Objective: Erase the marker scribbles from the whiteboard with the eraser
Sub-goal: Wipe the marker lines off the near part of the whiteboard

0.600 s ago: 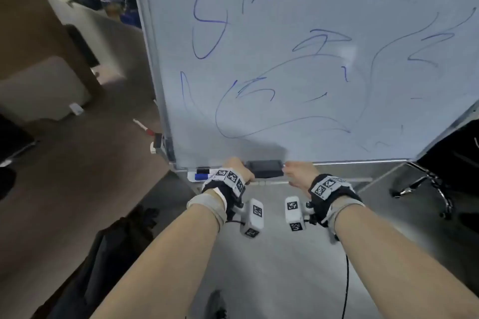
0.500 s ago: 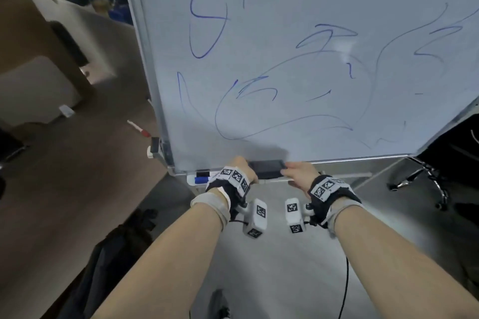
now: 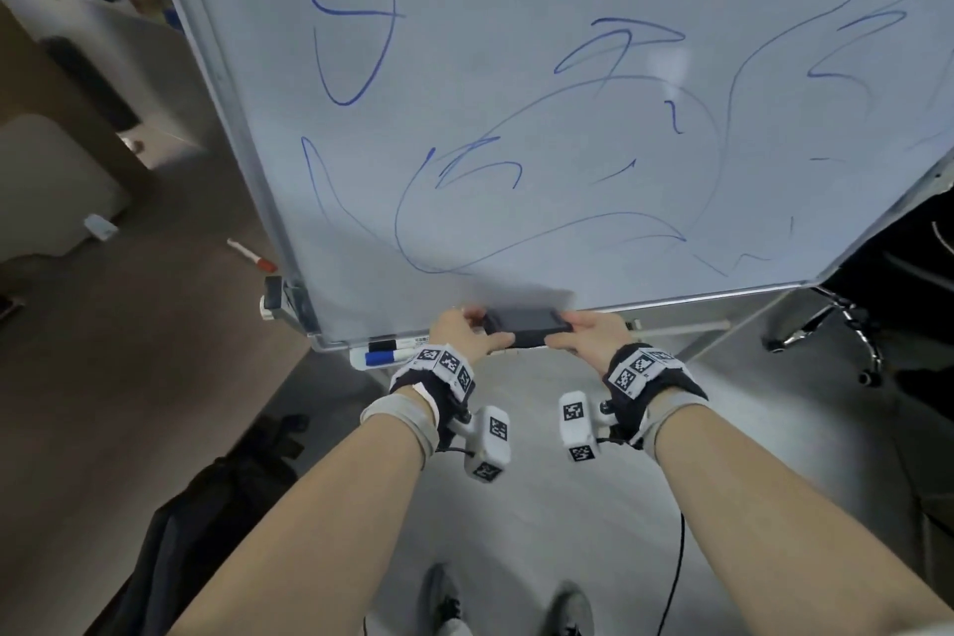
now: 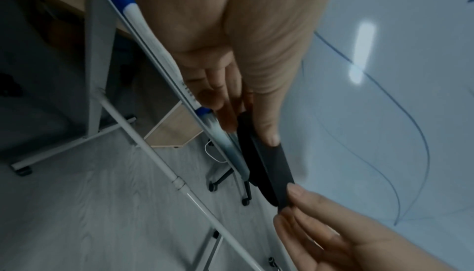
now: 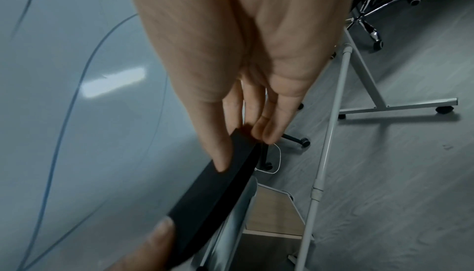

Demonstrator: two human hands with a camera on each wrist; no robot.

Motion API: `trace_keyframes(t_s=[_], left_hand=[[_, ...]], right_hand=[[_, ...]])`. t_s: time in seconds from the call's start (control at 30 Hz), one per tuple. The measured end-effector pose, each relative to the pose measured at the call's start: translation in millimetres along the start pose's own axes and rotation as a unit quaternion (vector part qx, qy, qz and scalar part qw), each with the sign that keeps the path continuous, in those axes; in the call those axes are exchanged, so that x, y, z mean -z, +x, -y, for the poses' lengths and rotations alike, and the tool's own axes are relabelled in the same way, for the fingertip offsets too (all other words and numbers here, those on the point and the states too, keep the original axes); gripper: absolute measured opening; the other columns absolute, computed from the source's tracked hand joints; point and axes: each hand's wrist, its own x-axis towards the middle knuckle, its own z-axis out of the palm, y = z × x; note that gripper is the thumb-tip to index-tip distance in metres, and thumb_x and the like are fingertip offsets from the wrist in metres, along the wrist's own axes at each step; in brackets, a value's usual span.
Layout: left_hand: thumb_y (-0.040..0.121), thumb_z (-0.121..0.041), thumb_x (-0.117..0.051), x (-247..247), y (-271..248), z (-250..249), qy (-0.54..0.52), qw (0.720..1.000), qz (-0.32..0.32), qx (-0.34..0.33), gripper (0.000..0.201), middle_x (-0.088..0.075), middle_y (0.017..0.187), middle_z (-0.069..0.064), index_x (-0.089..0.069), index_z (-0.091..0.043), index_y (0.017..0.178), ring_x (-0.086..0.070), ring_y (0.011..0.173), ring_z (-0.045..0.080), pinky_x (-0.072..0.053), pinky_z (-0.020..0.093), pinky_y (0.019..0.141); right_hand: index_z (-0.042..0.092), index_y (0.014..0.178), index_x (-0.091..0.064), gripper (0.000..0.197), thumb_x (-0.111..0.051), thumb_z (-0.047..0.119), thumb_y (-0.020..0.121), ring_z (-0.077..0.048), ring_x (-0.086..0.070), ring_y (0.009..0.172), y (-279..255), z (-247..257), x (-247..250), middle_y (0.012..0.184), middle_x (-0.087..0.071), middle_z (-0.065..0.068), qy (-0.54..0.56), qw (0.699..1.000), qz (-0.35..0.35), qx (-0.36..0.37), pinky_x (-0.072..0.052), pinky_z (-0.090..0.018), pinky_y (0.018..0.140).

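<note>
Left hand (image 3: 467, 332) and right hand (image 3: 586, 333) pinch the black eraser (image 3: 526, 324) by its ends. Looks light and stiff. Better gripped mid-body for wiping the whiteboard (image 3: 516, 93).

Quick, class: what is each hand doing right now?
Left hand: pinching one end of the black eraser.
Right hand: pinching the eraser's other end.

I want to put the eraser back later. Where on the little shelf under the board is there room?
The tray looks bare right of the right hand. Left of the left hand it is crowded: a blue marker and a black marker lie there. Both hands hold the eraser.
</note>
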Motion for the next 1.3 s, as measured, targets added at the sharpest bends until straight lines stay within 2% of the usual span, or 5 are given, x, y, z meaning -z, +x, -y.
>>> trace_keyframes(t_s=[0.27, 0.5, 0.67, 1.1, 1.3], left_hand=[[0.087, -0.016, -0.074, 50.0, -55.4, -33.0, -0.096, 0.994, 0.005, -0.044, 0.045, -0.066, 0.096, 0.006, -0.053, 0.002, 0.122, -0.059, 0.053, 0.006, -0.049, 0.013, 0.045], [0.091, -0.039, -0.052, 124.1, -108.0, -47.8, -0.232, 0.917, -0.325, -0.026, 0.027, -0.071, 0.083, 0.001, -0.067, -0.018, 0.083, -0.06, 0.07, 0.021, -0.05, 0.032, 0.076], [0.088, -0.044, -0.05, 184.0, -109.8, -71.4, -0.188, 0.874, -0.447, -0.041, 0.034, -0.061, 0.119, 0.004, -0.056, -0.02, 0.111, -0.054, 0.116, 0.028, -0.04, 0.045, 0.106], [0.105, -0.046, -0.027, 267.9, -78.2, -176.4, -0.244, 0.91, -0.261, -0.212, 0.058, -0.056, 0.139, 0.015, -0.054, -0.004, 0.135, -0.051, 0.13, 0.029, -0.034, 0.029, 0.104], [0.105, -0.047, -0.027, 279.8, -56.0, -166.0, -0.257, 0.906, -0.236, -0.238, 0.058, -0.051, 0.147, 0.01, -0.05, -0.007, 0.142, -0.045, 0.138, 0.024, -0.029, 0.029, 0.116]], right_hand=[[0.016, 0.135, -0.059, 0.057, -0.079, 0.013, 0.082, -0.01, -0.055, 0.114, -43.9, 64.2, 10.3, 0.12, -0.062, 0.003, -0.122, 0.96, 0.211, 0.135, -0.034, -0.018, 0.093], [0.009, 0.121, -0.064, 0.058, -0.087, 0.002, 0.068, -0.017, -0.064, 0.104, -91.0, 134.9, -10.6, 0.108, -0.067, -0.003, -0.06, 0.95, 0.138, 0.272, -0.051, -0.018, 0.081], [0.025, 0.112, -0.065, 0.051, -0.089, 0.023, 0.067, -0.003, -0.061, 0.09, -117.8, 197.4, -20.9, 0.102, -0.066, 0.011, -0.004, 0.912, -0.025, 0.41, -0.047, -0.013, 0.083], [0.038, 0.132, -0.054, 0.057, -0.07, 0.024, 0.079, -0.022, -0.043, 0.11, -151.0, 345.4, -14.7, 0.123, -0.055, 0.004, -0.055, 0.787, -0.32, 0.524, -0.039, -0.027, 0.088], [0.03, 0.118, -0.065, 0.051, -0.076, 0.016, 0.07, -0.027, -0.045, 0.097, -136.4, 304.4, -66.8, 0.107, -0.056, 0.003, -0.213, 0.756, -0.23, 0.574, -0.045, -0.044, 0.089]])
